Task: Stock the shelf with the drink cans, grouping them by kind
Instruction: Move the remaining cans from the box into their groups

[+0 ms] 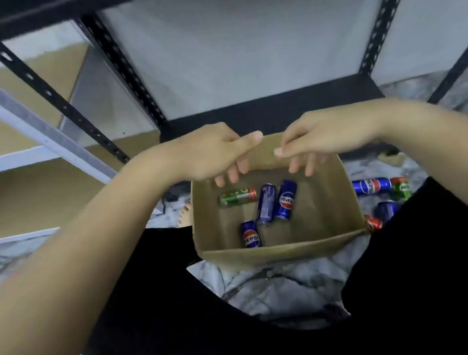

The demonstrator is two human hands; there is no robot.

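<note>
- Before me, on the floor [282, 288] between my knees: an open cardboard box [281, 252].
- In the box, four cans lying down: one far left [237, 197], two side by side at centre [266, 204] [285, 200], one near left [251, 234].
- My left hand [210, 151] and right hand [329, 135] grip the box's far wall.
- Right of the box, on the floor: more cans [371, 186].
- Beyond the box: the shelf [271, 107], with a second rack [33, 123] to its left.
</note>
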